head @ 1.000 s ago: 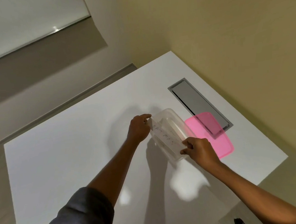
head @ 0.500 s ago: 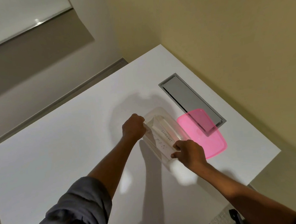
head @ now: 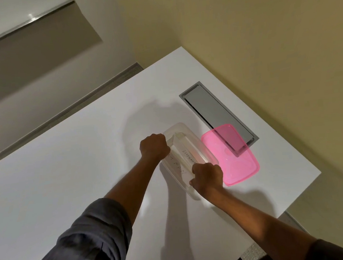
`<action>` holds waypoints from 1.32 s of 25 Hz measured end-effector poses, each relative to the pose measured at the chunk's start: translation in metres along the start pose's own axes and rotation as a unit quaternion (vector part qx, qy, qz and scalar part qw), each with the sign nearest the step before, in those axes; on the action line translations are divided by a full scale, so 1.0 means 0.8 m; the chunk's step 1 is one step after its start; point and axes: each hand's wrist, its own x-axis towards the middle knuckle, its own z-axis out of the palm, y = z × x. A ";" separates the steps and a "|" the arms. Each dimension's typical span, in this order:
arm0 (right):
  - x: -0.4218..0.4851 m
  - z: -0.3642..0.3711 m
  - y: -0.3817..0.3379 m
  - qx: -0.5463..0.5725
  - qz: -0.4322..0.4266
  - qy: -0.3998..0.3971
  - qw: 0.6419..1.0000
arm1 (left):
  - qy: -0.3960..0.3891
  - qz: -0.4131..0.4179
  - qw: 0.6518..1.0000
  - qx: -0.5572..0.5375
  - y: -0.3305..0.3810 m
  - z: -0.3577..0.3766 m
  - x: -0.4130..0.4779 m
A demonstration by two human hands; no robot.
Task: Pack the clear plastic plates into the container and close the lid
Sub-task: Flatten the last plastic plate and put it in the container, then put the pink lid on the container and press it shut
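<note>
Since 1 s ago my left hand and right hand, both gripping the clear plates, lowered them into the container. Pink lid next, I judge.

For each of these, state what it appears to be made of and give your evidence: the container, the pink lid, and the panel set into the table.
Container: clear, slightly frosted plastic; the table shows through its walls. Pink lid: translucent glossy plastic; the panel's edge shows through it. Panel: probably brushed metal, grey with a dull even sheen, though painted plastic cannot be ruled out.
</note>
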 end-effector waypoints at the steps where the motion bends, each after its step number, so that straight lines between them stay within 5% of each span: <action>1: 0.000 0.002 -0.003 -0.017 0.001 0.005 1.000 | -0.004 0.001 1.000 0.001 0.001 0.002 0.002; 8: 0.001 0.008 -0.019 -0.101 0.005 -0.002 0.995 | -0.014 -0.007 1.000 -0.016 0.001 0.005 0.003; 21: -0.008 -0.001 -0.003 0.051 -0.034 0.074 0.995 | 0.034 -0.027 0.995 -0.093 0.012 0.007 -0.029; 25: -0.022 -0.031 0.036 0.219 -0.032 0.148 0.964 | 0.071 -0.036 0.958 -0.276 0.039 0.013 -0.052; 29: -0.023 -0.046 0.112 0.272 0.035 0.172 0.946 | 0.050 0.015 0.894 -0.446 0.099 0.030 -0.071; 33: -0.008 -0.040 0.193 0.293 0.119 0.160 0.935 | -0.015 0.065 0.872 -0.485 0.175 0.048 -0.086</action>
